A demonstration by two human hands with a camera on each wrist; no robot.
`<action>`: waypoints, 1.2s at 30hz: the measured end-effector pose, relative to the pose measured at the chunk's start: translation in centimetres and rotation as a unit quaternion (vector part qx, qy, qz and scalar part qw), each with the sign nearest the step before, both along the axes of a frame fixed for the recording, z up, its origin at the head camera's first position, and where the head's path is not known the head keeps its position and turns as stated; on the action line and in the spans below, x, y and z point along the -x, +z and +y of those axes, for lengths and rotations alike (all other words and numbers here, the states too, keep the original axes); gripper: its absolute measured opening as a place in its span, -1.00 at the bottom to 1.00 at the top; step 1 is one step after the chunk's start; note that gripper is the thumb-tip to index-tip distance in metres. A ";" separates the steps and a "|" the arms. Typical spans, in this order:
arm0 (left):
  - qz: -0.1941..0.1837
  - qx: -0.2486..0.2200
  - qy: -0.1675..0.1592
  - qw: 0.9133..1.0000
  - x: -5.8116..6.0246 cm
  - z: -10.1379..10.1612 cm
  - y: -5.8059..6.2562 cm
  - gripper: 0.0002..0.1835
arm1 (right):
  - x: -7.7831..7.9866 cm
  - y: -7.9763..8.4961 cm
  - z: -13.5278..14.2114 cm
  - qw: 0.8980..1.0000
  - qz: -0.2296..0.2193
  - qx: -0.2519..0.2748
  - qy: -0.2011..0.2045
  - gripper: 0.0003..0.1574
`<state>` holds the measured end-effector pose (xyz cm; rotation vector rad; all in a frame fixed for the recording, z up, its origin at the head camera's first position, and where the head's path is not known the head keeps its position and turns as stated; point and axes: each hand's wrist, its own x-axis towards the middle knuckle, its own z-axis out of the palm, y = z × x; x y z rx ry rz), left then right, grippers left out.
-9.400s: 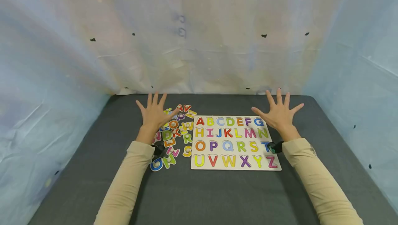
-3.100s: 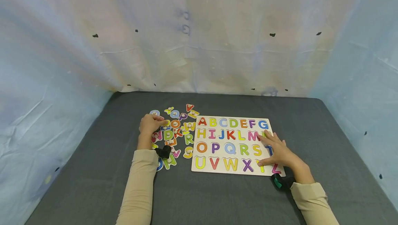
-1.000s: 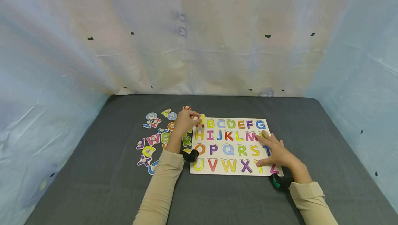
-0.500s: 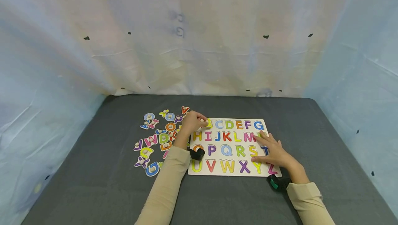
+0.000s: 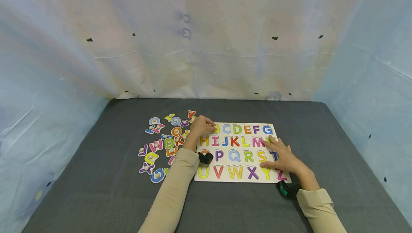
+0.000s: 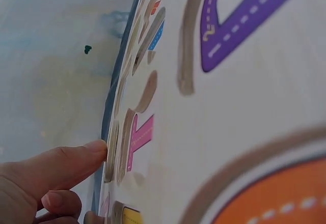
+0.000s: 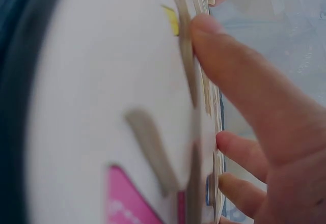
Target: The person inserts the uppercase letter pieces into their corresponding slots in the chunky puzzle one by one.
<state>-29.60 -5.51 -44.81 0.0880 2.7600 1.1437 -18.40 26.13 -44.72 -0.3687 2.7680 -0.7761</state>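
Observation:
In the head view, a cream alphabet board (image 5: 242, 162) with coloured letter recesses lies on the table. My left hand (image 5: 200, 127) is over its upper left corner, fingers bent at the yellow letter B piece (image 5: 217, 128), which it pinches at the B recess. That hand covers the A spot. In the left wrist view, the fingertip (image 6: 97, 146) touches the edge of a piece at the board's surface. My right hand (image 5: 283, 156) rests spread on the board's right side, over the T and N area. The right wrist view shows its thumb (image 7: 244, 76) straight along the board.
Loose knobbed letter pieces lie left of the board, among them a blue G (image 5: 157, 175), a purple X (image 5: 147, 168), an orange O (image 5: 176, 131) and a red V (image 5: 191, 113). The dark grey table (image 5: 238, 204) is enclosed by pale sheets (image 5: 206, 47).
My left hand took a yellow letter piece from the pile, carried it right to the B recess, and has lowered slightly there. My right hand came down onto the board and has stayed there.

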 end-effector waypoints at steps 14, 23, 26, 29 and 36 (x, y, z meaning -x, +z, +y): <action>0.001 -0.024 0.021 0.999 -0.9 -0.6 0.8 -0.77 | -0.1 0.0 -0.1 1.000 0.004 -0.005 0.004 0.22; 0.038 -0.034 0.015 0.999 -1.3 -3.2 2.7 -0.71 | 0.0 0.1 -0.1 1.000 -0.002 -0.002 0.001 0.22; 0.055 -0.034 0.027 0.998 -1.3 -4.6 3.2 -0.69 | 0.0 0.0 -0.1 1.000 -0.001 -0.002 0.003 0.21; 0.068 -0.033 0.044 0.996 -1.3 -6.3 3.6 -0.68 | 0.1 -0.1 -0.1 1.000 0.000 -0.002 0.005 0.21; 0.086 -0.014 0.085 0.993 -1.1 -10.8 3.6 -0.67 | 0.2 -0.1 0.0 1.000 -0.001 -0.001 0.004 0.22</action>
